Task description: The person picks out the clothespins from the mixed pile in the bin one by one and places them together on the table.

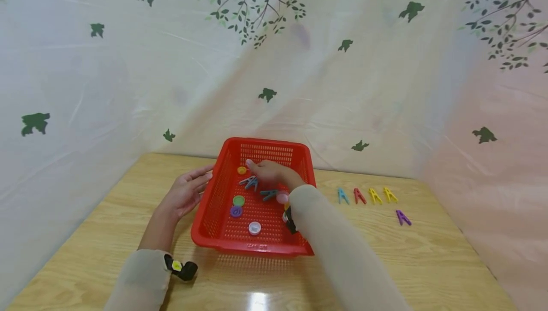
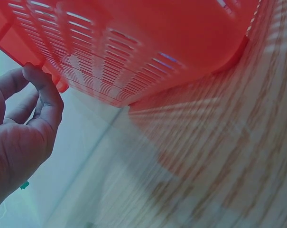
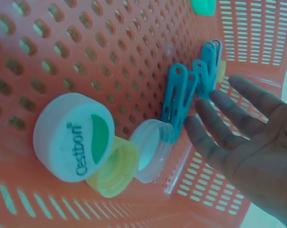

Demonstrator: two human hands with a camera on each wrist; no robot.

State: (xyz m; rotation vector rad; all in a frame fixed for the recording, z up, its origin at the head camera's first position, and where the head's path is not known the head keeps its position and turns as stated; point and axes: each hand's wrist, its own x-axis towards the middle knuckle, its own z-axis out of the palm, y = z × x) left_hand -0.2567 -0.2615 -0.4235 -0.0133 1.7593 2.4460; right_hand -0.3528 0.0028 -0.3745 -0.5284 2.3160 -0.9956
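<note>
Inside a red plastic basket (image 1: pixel 252 247) my right hand (image 1: pixel 271 174) reaches down toward the far side. Its fingers are spread and extended in the right wrist view, close to blue clothespins (image 3: pixel 177 97) on the basket floor, with nothing held. At the basket's left side is my left hand (image 1: pixel 186 192), fingers loosely bent, fingertips against the outside of the rim. Bottle caps lie in the basket too: a green cap (image 1: pixel 238 200), a purple cap (image 1: pixel 236 211), a white cap (image 1: pixel 254 228) and an orange cap (image 1: pixel 241 170). My right forearm hides part of the basket's right side.
On the wooden table (image 1: pixel 385 263), right of the basket, a blue clothespin (image 1: pixel 343 196), a red clothespin (image 1: pixel 359 196) and two yellow ones (image 1: pixel 375 196) stand in a row. A purple clothespin (image 1: pixel 403 217) lies nearer. A patterned cloth (image 1: pixel 205 87) hangs behind.
</note>
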